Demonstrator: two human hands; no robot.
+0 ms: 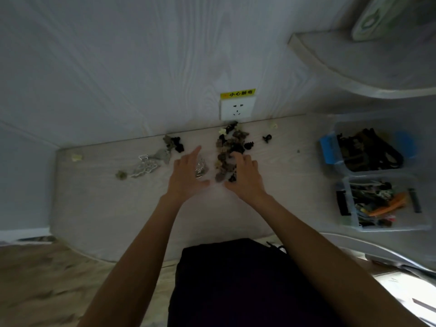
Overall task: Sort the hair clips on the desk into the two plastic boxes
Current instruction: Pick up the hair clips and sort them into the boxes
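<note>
Hands flank clip pile at mid-desk.
Left hand open, fingers straight, a silvery clip under them; right hand open, fingers resting on the hair clips. Pile's long axis runs toward the desk's back edge. Right hand nearer; both plastic boxes sit along the right edge.

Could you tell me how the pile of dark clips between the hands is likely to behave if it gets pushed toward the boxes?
The pile is loose small pieces, so it would probably spread rather than slide as one. The clips look light and toothed, so some may snag together. The desk looks smooth, so strays could skid.
</note>
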